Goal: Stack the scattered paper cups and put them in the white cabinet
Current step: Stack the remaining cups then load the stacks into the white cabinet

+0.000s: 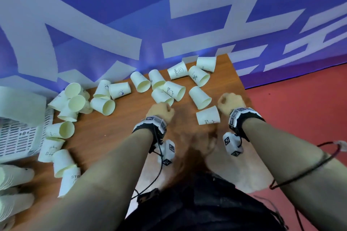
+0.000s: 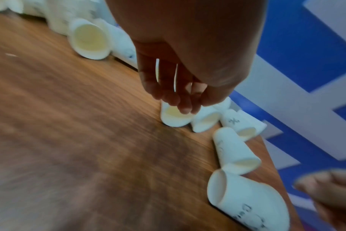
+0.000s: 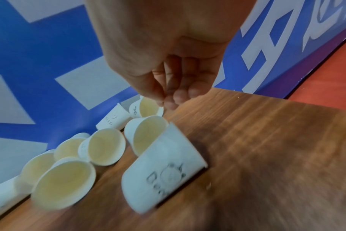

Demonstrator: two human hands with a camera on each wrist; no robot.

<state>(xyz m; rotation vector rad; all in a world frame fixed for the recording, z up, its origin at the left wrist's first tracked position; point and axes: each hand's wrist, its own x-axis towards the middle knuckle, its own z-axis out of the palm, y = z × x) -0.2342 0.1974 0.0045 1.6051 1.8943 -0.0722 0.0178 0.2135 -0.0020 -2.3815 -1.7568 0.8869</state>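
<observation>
Two hands (image 1: 160, 111) above twenty-odd scattered cups (image 1: 200, 97).

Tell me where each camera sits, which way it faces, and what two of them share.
Head: on the head, faces down at the wooden table and paper cups; forearms, left hand, right hand show.
Left wrist: looks along the left hand at cups by the blue wall; right hand's fingers at edge.
Right wrist: looks along the right hand at cups.
Shared: the printed cup beside the right hand.
</observation>
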